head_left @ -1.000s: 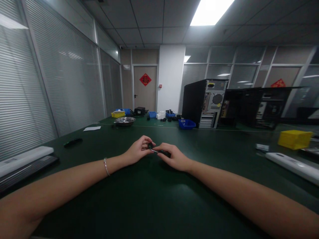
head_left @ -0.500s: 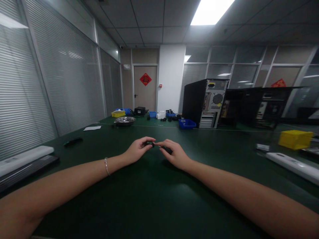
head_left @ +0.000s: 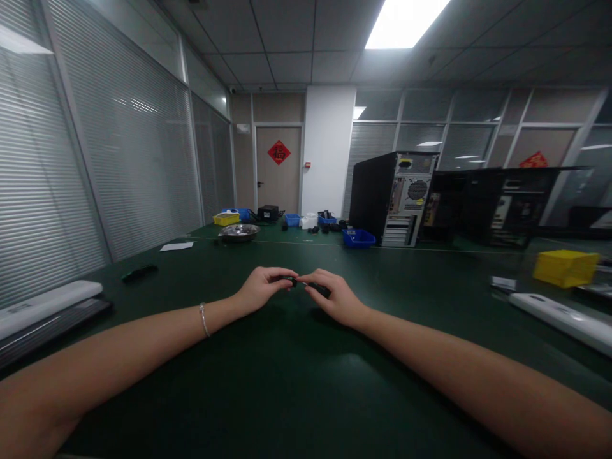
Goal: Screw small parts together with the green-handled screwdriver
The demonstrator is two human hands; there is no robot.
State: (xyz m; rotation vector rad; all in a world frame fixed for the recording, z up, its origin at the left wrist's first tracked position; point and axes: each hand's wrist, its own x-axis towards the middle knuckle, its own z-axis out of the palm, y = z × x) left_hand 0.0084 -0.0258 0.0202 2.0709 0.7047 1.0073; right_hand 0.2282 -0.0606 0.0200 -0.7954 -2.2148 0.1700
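Note:
Both my hands meet over the middle of the dark green table. My left hand, with a thin bracelet on its wrist, pinches a small black part between thumb and fingers. My right hand grips a small screwdriver with a black handle. Its thin metal tip points left and touches the small part. The hands hide most of both objects.
A black computer tower stands at the back, with a blue bin in front of it. A yellow bin and a white bar lie at the right. A metal bowl, white paper and a keyboard lie at the left.
Both hands have lifted slightly and drawn closer together. My left fingers have turned the small part, and the screwdriver's shaft shows less between the hands.

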